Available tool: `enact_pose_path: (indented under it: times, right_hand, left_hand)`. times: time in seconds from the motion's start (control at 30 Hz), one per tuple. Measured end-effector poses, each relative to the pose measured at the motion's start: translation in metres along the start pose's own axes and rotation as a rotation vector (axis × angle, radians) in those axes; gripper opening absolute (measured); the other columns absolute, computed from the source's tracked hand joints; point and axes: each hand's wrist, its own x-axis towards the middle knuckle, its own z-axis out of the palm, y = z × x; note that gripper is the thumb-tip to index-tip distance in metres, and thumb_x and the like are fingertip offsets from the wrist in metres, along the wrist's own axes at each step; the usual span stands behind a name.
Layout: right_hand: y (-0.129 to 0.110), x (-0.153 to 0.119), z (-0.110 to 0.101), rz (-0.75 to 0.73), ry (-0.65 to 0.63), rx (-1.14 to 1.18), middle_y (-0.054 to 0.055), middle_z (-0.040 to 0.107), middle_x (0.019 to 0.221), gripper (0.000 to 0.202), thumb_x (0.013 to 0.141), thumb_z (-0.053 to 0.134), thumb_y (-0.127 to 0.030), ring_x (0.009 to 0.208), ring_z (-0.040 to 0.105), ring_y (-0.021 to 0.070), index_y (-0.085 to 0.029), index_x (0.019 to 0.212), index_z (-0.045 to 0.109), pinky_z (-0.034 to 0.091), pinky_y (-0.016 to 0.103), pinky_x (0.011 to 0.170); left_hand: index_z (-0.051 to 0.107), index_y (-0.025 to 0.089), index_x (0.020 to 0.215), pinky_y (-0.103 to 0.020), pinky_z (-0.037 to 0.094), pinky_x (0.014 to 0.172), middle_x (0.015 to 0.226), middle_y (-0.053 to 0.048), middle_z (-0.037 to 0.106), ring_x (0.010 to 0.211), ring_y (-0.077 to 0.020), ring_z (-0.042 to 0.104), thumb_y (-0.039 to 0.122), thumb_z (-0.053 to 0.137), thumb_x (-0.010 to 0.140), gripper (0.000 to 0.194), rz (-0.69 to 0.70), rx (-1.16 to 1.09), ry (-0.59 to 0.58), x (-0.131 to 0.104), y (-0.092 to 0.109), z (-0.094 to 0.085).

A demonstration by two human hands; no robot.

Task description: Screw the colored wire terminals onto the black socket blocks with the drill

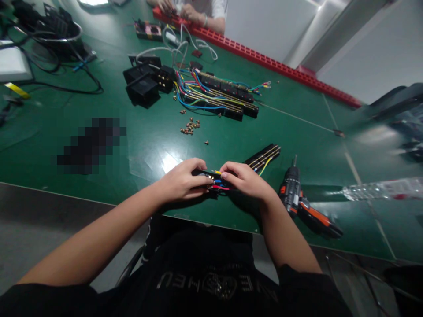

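Near the table's front edge, my left hand (185, 179) is closed on the left end of a black wired strip (263, 157) with brass-coloured bars. My right hand (243, 178) pinches a yellow-ended wire (217, 172) at that same end. Blue and red wire ends show between the hands. The strip passes behind my right hand and comes out at its upper right, with a yellow-green wire hanging along it. Beyond my hands lies a loose group of small brass screws (191, 127).
A cordless drill (292, 189) lies right of my right arm. Farther back are more wired strips (218, 94) and black plastic housings (142, 83). A red slotted rail (264, 65) lines the far edge, where another person's hands (190, 13) work. Cables (66, 86) lie at left.
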Motion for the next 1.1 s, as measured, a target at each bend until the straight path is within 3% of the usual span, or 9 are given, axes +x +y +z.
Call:
enact_pose_path:
  times: [0.2, 0.43, 0.77, 0.97, 1.1]
  right_hand:
    - [0.004, -0.003, 0.005, 0.001, 0.081, -0.008, 0.002, 0.068, 0.082, 0.022, 0.099, 0.056, -0.031, 0.076, 0.056, 0.012, -0.014, 0.092, 0.069, 0.037, 0.026, 0.074]
    - [0.003, -0.01, 0.012, -0.075, 0.175, -0.277, 0.005, 0.068, 0.086, 0.022, 0.102, 0.055, -0.028, 0.082, 0.056, 0.0163, -0.015, 0.093, 0.069, 0.035, 0.03, 0.081]
    - [0.009, -0.023, 0.029, -0.243, 0.335, -0.668, 0.006, 0.07, 0.083, 0.027, 0.105, 0.052, -0.029, 0.077, 0.053, 0.0198, -0.016, 0.091, 0.07, 0.03, 0.034, 0.074]
    - [0.003, -0.023, 0.027, -0.261, 0.318, -0.744, 0.007, 0.068, 0.079, 0.033, 0.107, 0.047, -0.03, 0.074, 0.049, 0.0194, -0.015, 0.089, 0.07, 0.026, 0.035, 0.073]
    - [0.007, -0.022, 0.022, -0.214, 0.246, -0.557, 0.008, 0.069, 0.085, 0.027, 0.105, 0.05, -0.029, 0.079, 0.05, 0.0192, -0.015, 0.092, 0.069, 0.03, 0.034, 0.077]
  left_hand:
    - [0.073, 0.021, 0.116, -0.035, 0.057, 0.082, 0.116, -0.012, 0.059, 0.1, -0.0222, 0.06, 0.037, 0.059, 0.099, 0.028, 0.011, 0.003, -0.008, 0.002, 0.002, -0.001]
    - [0.075, 0.016, 0.107, -0.037, 0.054, 0.079, 0.113, -0.017, 0.062, 0.095, -0.0246, 0.059, 0.036, 0.059, 0.099, 0.027, 0.032, 0.013, -0.02, 0.005, 0.005, 0.0]
    - [0.074, 0.018, 0.103, -0.036, 0.052, 0.079, 0.114, -0.015, 0.063, 0.092, -0.0225, 0.059, 0.04, 0.057, 0.101, 0.029, 0.025, 0.048, -0.041, 0.009, 0.01, 0.002]
    - [0.074, 0.018, 0.1, -0.035, 0.051, 0.079, 0.112, -0.014, 0.064, 0.092, -0.022, 0.058, 0.041, 0.057, 0.1, 0.029, 0.023, 0.065, -0.066, 0.01, 0.011, 0.002]
    - [0.074, 0.019, 0.099, -0.033, 0.051, 0.077, 0.109, -0.013, 0.063, 0.09, -0.021, 0.057, 0.041, 0.057, 0.1, 0.028, 0.032, 0.086, -0.054, 0.011, 0.011, 0.002]
